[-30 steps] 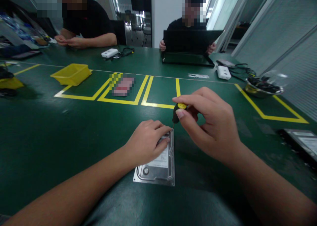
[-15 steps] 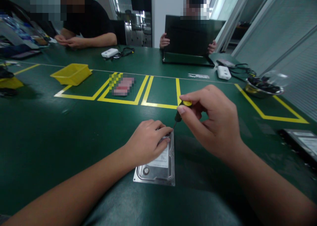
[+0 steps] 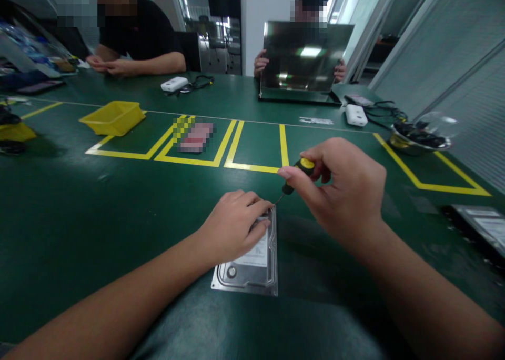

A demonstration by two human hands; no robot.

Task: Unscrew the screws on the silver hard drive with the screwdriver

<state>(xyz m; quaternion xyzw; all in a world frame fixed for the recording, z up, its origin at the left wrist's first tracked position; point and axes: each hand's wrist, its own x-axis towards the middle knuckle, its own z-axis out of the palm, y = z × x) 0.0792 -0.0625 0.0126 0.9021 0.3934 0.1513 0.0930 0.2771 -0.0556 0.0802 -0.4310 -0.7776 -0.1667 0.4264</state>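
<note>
A silver hard drive with a white label lies on the green table in front of me. My left hand rests across its upper part, fingers extended and pressing on the cover, hiding much of it. The index fingertip reaches the drive's upper right corner. In my right hand, a black and yellow screwdriver is gripped by the handle. The tool tilts, its thin shaft slanting down to that same corner by my left fingertip. Whether the tip sits in a screw is too small to tell.
Another hard drive lies at the right edge. A metal bowl of dark parts stands at the far right, a yellow bin at the left. Across the table, one person holds a screen panel; another rests their forearms.
My right hand and the screwdriver handle have shifted slightly right, tilting the tool more. My left hand stays on the hard drive. The co-worker's panel has tilted and now shows reflections.
</note>
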